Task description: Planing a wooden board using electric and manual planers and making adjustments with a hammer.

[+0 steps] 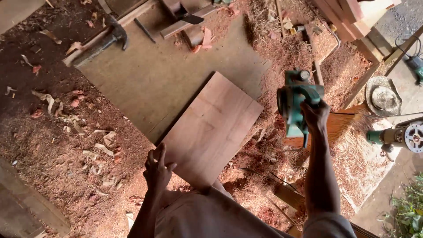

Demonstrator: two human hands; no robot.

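A smooth reddish-brown wooden board [211, 128] lies tilted across a large flat panel [158, 75]. My left hand [157, 169] rests on the board's near left edge with fingers spread. My right hand [315, 115] grips the handle of a green electric hand planer [296, 101], held up in the air to the right of the board, apart from it.
A hammer [99, 42] and a chisel [144, 30] lie at the far end of the panel. Sawdust and wood shavings [88, 145] cover the ground. Stacked timber [352, 17] sits far right, beside a straw broom [341, 123], a round pan [382, 96] and another power tool [398, 136].
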